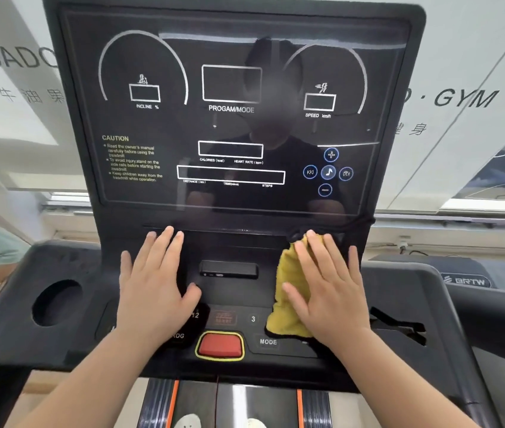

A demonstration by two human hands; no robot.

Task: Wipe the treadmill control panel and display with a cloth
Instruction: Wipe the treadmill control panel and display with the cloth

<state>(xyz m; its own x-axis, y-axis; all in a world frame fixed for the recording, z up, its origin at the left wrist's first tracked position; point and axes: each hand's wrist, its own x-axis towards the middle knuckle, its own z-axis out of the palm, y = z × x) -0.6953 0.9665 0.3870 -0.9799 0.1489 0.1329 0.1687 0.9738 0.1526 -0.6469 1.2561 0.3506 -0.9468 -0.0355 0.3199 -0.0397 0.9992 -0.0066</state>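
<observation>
The right hand [328, 291] is lying flat on the cloth [282, 322], fingers straight and spread, pressing it on the right side of the panel [232, 298] without gripping it. The left hand [155, 282] is resting open on the left side, holding nothing (probably only bracing). The display [232, 125] is rising just beyond both hands, its long axis running left to right. Both are about equally near, but only the right one is carrying the cloth.

Light: I read bright, diffuse daylight from behind the display [167, 125].
Glare: pale streak along its top edge; dim reflections mid-panel.
Distortion: straight lines bow near the frame corners.
Focus: slightly soft overall.
</observation>
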